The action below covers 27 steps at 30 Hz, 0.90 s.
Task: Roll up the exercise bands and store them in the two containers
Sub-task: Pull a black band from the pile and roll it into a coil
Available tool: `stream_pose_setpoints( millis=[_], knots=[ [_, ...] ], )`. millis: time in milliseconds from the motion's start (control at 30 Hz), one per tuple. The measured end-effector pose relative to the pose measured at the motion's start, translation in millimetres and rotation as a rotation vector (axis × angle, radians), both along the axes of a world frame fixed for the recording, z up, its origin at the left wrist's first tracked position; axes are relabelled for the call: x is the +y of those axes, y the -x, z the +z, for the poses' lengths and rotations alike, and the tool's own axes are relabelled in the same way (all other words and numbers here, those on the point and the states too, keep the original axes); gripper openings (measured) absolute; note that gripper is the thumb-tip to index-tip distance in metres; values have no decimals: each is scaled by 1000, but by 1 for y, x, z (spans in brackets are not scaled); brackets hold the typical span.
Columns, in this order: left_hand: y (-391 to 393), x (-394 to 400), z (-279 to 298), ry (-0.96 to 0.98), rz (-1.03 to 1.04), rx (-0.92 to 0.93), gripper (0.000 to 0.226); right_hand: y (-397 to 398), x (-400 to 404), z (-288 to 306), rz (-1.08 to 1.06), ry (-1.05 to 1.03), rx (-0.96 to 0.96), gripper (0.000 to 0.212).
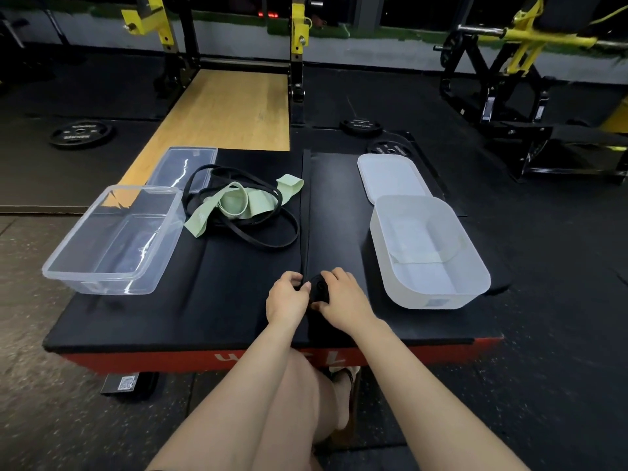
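A long black band (pixel 307 205) lies stretched away from me down the middle of the black padded platform (pixel 210 300). Its near end is wound into a small black roll (pixel 319 289). My left hand (pixel 286 297) pinches the roll from the left, and my right hand (pixel 343 299) grips it from the right with curled fingers. A tangle of thin black bands (pixel 258 237) and pale green bands (pixel 244 202) lies behind to the left. A clear container (pixel 68 263) stands at the left. A white container (pixel 475 263) at the right holds a pale green band (pixel 419 258).
A clear lid (pixel 185 164) lies behind the clear container, a white lid (pixel 390 175) behind the white one. Weight plates (pixel 81 131) rest on the floor, and rack frames (pixel 297 56) stand beyond. My knee (pixel 302 402) is below the platform's red front edge.
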State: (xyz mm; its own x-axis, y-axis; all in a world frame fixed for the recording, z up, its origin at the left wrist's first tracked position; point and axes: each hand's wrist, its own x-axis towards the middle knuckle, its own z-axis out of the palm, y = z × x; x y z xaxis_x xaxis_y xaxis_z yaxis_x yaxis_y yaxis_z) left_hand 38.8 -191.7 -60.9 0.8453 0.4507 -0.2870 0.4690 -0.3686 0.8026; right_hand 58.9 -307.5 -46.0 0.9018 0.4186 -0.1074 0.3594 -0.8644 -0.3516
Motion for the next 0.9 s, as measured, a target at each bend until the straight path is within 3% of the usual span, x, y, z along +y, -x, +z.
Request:
stream_pose_setpoints(
  millis=[233,667,900],
  knots=[
    [2,-4,4,36,13,7,37,-8,-4,7,105,58,46,65],
    [6,-4,2,176,33,-24,20,-29,-14,19,352,192,129,70],
    [4,-5,3,214,44,-5,12,-33,-15,15,359,168,187,75]
  ],
)
